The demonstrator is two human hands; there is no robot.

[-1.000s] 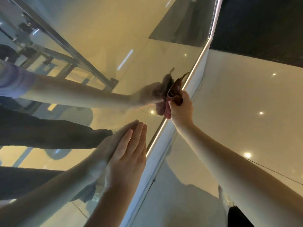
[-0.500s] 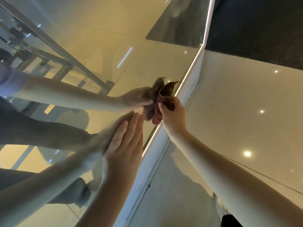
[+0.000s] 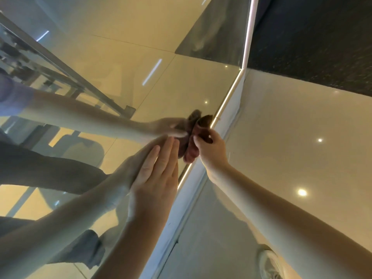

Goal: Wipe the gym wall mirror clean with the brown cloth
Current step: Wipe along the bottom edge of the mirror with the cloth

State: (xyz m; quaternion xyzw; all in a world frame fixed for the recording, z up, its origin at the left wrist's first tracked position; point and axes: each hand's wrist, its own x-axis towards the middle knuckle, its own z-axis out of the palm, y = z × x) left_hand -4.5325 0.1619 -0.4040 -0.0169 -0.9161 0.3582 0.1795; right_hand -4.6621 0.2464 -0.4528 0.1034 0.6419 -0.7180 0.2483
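Note:
The wall mirror point(image 3: 124, 63) fills the left half of the view, its lit bottom edge running diagonally to the floor. My right hand point(image 3: 211, 150) grips the bunched brown cloth point(image 3: 198, 135) and holds it against the glass close to that lit edge. My left hand point(image 3: 157, 178) lies flat on the mirror with straight fingers, its fingertips just left of the cloth. Both arms and the cloth are reflected in the glass.
A white baseboard strip point(image 3: 191, 200) runs along the mirror's foot. Glossy beige floor tiles point(image 3: 302, 121) spread to the right, a dark speckled floor area point(image 3: 314, 37) beyond. My white shoe point(image 3: 269, 264) shows at the bottom right. Gym machine frames appear reflected at upper left.
My right hand has drawn the cloth along the mirror's edge toward my left hand; the cloth now sits right beside the left fingertips. The left hand stays flat on the glass.

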